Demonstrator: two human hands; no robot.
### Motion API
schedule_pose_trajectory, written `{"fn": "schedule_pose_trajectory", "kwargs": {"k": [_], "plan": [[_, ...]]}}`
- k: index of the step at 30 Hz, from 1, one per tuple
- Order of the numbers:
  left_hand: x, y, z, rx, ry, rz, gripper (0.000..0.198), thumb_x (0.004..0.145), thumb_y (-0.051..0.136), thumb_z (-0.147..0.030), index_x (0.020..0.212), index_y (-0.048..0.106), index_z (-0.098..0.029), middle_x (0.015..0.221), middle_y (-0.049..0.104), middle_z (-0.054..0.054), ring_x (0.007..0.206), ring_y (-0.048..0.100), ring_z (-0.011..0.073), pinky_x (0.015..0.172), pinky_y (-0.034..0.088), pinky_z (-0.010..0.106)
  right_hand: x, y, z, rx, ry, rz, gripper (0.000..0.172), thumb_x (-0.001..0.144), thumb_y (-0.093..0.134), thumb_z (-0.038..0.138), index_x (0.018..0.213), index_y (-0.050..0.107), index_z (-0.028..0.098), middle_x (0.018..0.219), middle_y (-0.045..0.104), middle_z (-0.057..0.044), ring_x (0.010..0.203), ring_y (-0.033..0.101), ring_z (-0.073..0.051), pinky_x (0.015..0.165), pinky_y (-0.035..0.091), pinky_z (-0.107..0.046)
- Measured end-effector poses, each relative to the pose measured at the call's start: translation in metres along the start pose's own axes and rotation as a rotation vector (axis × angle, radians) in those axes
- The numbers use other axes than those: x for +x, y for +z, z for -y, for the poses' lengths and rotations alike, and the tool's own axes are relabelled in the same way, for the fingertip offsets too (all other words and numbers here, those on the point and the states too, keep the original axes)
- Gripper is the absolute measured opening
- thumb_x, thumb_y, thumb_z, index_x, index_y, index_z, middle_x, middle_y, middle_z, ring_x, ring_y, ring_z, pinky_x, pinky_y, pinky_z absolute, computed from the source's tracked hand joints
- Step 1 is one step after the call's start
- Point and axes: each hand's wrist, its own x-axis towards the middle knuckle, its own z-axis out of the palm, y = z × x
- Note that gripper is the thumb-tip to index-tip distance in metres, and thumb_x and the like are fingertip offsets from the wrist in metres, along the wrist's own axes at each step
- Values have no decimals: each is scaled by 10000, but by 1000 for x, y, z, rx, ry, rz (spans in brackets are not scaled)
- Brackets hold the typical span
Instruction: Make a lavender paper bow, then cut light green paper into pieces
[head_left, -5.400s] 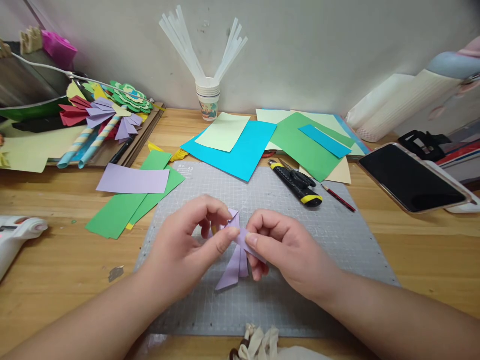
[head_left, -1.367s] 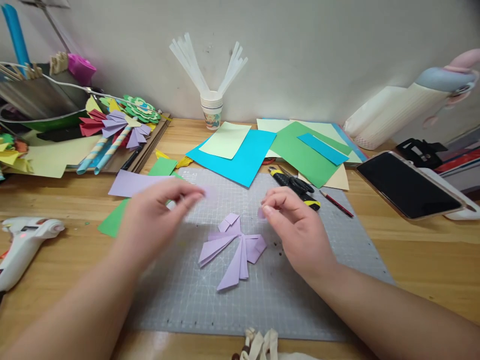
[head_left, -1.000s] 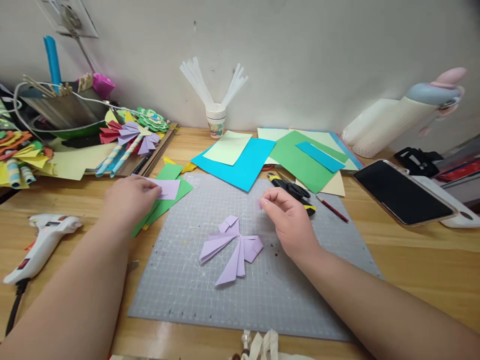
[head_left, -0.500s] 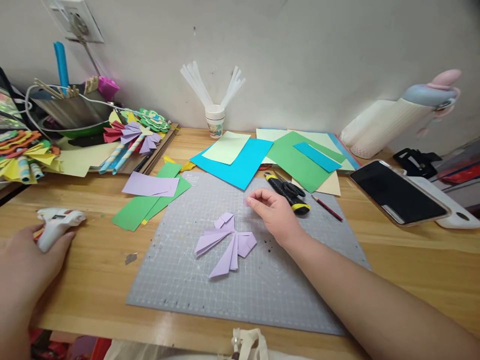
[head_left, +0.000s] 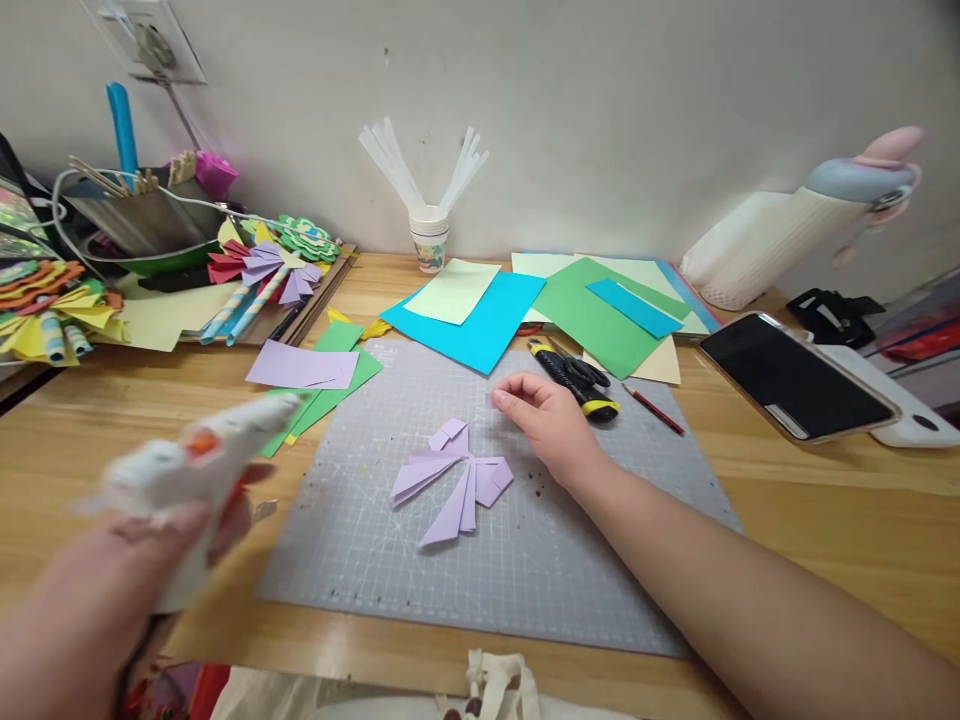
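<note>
White plastic pistol-shaped glue gun [head_left: 206, 468] fills left hand [head_left: 127, 570].

The counter [head_left: 825, 510] is a light brown wooden top with visible grain, pushed against a pale grey wall [head_left: 615, 130]. A grey rectangular cutting mat [head_left: 337, 545], printed with a white grid, covers its middle. Two long green paper strips [head_left: 322, 408] lie crossed at the mat's far left corner, partly on bare wood, and a small irregular grey scrap [head_left: 265, 510] sits beside the mat's left edge. Near the wall stands a stack of white patterned paper cups [head_left: 429, 240]. A flat brown cardboard piece [head_left: 328, 288] lies left of it; a ribbed cream bottle with a blue-and-pink top [head_left: 787, 235] rests far right, near a black clip-like object [head_left: 836, 312].
</note>
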Motion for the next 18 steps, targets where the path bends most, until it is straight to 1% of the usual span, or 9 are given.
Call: {"fn": "schedule_pose_trajectory", "kwargs": {"k": [1,2,3,5,8,10,13,15,18], "plan": [[-12,13,-5,9,-46,-6,666,501,631,-796,966,675,-321,970,767,-10,908,635,326,727,530,396,0,0,0,4,3,0,185,746,649,365,734,607,184,704,596,13,641,505,-131,656,404,-295],[-22,25,-9,43,-39,86,647,479,691,-755,930,702,-292,992,761,13,921,634,318,747,526,382,1,0,0,7,6,0,185,744,648,365,730,604,185,702,595,14,641,506,-130,657,405,-295],[-30,35,-12,53,0,150,609,511,688,-739,890,719,-263,987,755,35,897,636,301,729,521,364,1,0,0,9,10,-1,185,742,647,365,726,603,186,703,595,13,643,507,-129,657,405,-294],[-41,49,-17,63,-36,207,547,599,604,-764,690,689,-232,762,721,40,685,601,238,570,475,313,1,-1,1,11,21,2,185,738,647,367,723,603,188,705,598,12,641,507,-128,651,405,-290],[-44,63,-26,0,-20,292,562,684,519,-744,509,582,-214,535,538,0,527,441,160,489,365,267,0,0,5,7,48,24,186,733,646,375,726,617,192,680,588,14,603,485,-124,600,388,-279],[-41,70,-34,-45,4,349,533,693,518,-711,539,621,-212,528,500,-7,533,419,155,496,337,262,-1,0,7,1,66,41,184,735,642,376,718,623,194,649,568,22,564,452,-116,559,364,-271],[-36,79,-41,21,65,304,472,719,527,-652,660,710,-221,574,568,3,579,469,180,524,367,270,-1,-1,9,-7,85,46,178,742,632,369,706,617,196,631,548,30,531,416,-108,527,338,-267],[-34,83,-41,122,183,274,445,756,510,-619,684,722,-234,610,618,12,614,509,204,548,411,286,1,-1,8,-11,93,38,173,745,625,364,704,612,197,634,547,31,528,410,-107,524,333,-268],[-31,85,-34,255,341,322,448,821,445,-583,668,694,-244,674,666,15,684,579,235,600,466,307,2,-1,7,-14,103,29,163,746,619,352,705,611,195,635,550,32,527,411,-105,529,334,-268]]}}
